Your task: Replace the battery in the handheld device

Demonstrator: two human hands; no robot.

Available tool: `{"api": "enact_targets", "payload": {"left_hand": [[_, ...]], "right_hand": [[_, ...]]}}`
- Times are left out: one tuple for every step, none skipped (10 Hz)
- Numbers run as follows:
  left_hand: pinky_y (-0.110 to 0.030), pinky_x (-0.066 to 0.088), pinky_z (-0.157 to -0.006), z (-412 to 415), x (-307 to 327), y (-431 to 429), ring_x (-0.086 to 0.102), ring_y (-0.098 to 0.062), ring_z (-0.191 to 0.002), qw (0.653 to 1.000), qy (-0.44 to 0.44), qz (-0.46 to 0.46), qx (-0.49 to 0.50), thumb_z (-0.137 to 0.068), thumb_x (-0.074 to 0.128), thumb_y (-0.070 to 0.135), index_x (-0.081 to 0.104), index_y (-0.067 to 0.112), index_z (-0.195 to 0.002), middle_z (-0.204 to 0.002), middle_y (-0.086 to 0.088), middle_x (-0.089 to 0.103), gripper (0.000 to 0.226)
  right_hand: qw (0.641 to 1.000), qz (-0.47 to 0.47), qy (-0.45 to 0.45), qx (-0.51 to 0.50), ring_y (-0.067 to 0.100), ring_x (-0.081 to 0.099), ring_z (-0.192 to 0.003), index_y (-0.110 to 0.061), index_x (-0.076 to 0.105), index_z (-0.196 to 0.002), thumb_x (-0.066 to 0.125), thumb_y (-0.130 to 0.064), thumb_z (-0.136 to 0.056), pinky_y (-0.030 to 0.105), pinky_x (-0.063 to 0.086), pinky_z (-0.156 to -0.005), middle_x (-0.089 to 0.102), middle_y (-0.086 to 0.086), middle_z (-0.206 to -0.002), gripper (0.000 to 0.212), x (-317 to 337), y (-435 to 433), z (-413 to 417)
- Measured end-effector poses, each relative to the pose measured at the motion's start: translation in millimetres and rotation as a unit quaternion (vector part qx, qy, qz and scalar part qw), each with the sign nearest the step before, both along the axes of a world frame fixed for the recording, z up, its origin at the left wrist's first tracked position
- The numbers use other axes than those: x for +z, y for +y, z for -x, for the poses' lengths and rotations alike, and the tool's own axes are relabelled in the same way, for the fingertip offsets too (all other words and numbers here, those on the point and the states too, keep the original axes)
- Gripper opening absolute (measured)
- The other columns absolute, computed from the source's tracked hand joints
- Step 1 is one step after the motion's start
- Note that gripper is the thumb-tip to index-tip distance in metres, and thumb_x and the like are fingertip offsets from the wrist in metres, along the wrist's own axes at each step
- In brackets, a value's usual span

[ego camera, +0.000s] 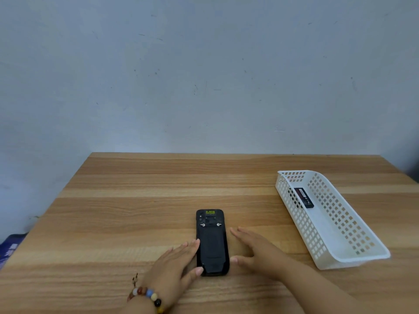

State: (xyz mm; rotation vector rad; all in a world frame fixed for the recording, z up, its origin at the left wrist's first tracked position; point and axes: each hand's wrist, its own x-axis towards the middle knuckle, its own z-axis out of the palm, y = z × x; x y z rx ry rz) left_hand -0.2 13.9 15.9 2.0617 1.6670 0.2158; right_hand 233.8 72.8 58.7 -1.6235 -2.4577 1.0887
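Head view: black handheld device [212,242] back-up on wooden table [127,211], long axis running away from person, yellow-label end far. Left hand [175,264] spread flat, fingertips touching device's left edge. Right hand [254,248] spread, just beside right edge. Battery [303,197] in white basket [353,257], right.

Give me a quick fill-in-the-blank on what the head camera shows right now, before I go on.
1. The handheld device lies on the table between the two ____.
2. The spare battery lies inside the white ____.
3. The beaded bracelet is on the ____ wrist.

Missing words: hands; basket; left
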Motion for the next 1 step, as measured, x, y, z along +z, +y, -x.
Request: {"api": "enact_targets", "payload": {"left_hand": [[-0.016,0.005,-0.109,-1.3,5.9,8.9,0.01,-0.002,-0.138,0.995,-0.056,0.075,0.046,-0.082,0.022,0.076,0.011,0.034,-0.147,-0.147,0.018,0.015,0.079]], "right_hand": [[0.997,0.002,0.044,-0.065,0.01,0.03,-0.137,-0.039,0.027,-0.14,0.054,-0.046,-0.086,0.032,0.023,-0.113,0.031,-0.01,-0.15,0.061,37.2,-0.8,-13.7]]}}
